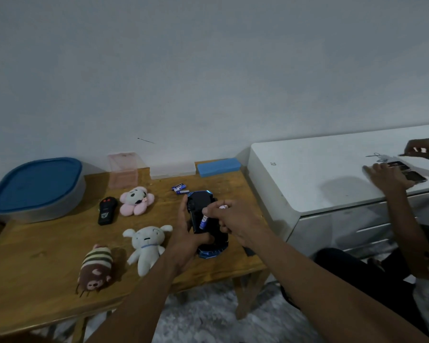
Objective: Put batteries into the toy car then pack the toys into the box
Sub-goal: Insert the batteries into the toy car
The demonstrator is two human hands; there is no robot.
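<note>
Battery step in progress, packing not started. My left hand (183, 233) is wrapped around the toy car (206, 224), which sits flipped belly-up on the table (35, 300), near its right edge. My right hand (230, 219) pinches one battery (203, 222) between thumb and fingers, its tip down at the car's underside; can't tell whether it's seated yet. Two spare batteries (180, 188) lie just beyond the car's far end, so loading looks unfinished, and I'd guess the cover still has to go back on; a dark piece at the table's right edge could be it, can't confirm. All toys are still out: pink plush (136, 200), white plush (146, 243), striped brown plush (96, 268), and the remote (107, 210), spread left of the car, apart from each other. The box (35, 189) sits at the far left corner with its blue lid on, so it needs opening first. Open table between plush toys and box gives a free path left. Right side is tight: table edge close to the car, white cabinet (332, 174) just past it, and another person's hands busy on top of it.
</note>
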